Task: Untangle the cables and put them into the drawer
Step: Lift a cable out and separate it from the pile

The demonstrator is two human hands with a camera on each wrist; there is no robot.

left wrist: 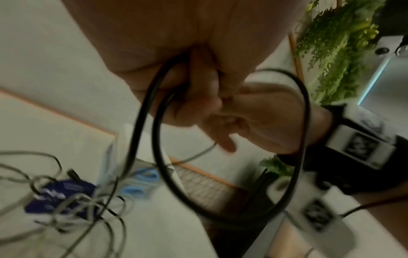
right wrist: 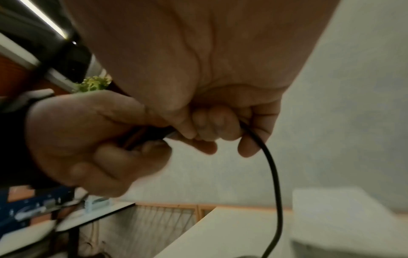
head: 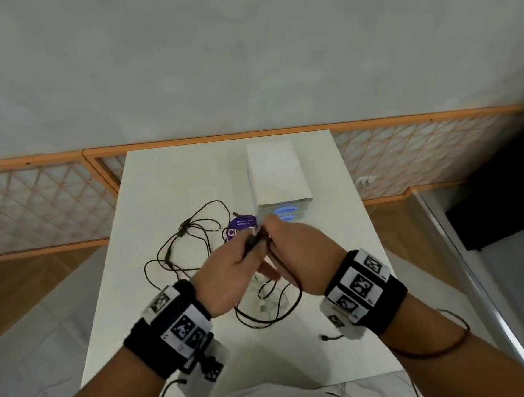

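Above the middle of the white table [head: 334, 224], both hands meet on one black cable [head: 270, 314]. My left hand [head: 243, 255] grips a dark plug end of it. My right hand [head: 280, 237] curls round the cord beside it, and loops hang below both hands. In the left wrist view my left hand [left wrist: 198, 87] closes on the black cable [left wrist: 154, 125]. In the right wrist view my right hand [right wrist: 209, 129] holds the cable [right wrist: 273, 174], which drops away. A tangle of black cables [head: 189, 237] lies to the left. The white drawer unit [head: 278, 178] with blue handles [head: 288, 210] stands behind, drawers closed.
A purple packet [head: 241, 227] lies between the tangle and the drawer unit. A white cable [head: 263, 305] rests on the table under the hanging loops. A loose black plug end [head: 326, 337] lies near my right wrist. A lattice fence [head: 37, 201] runs behind the table.
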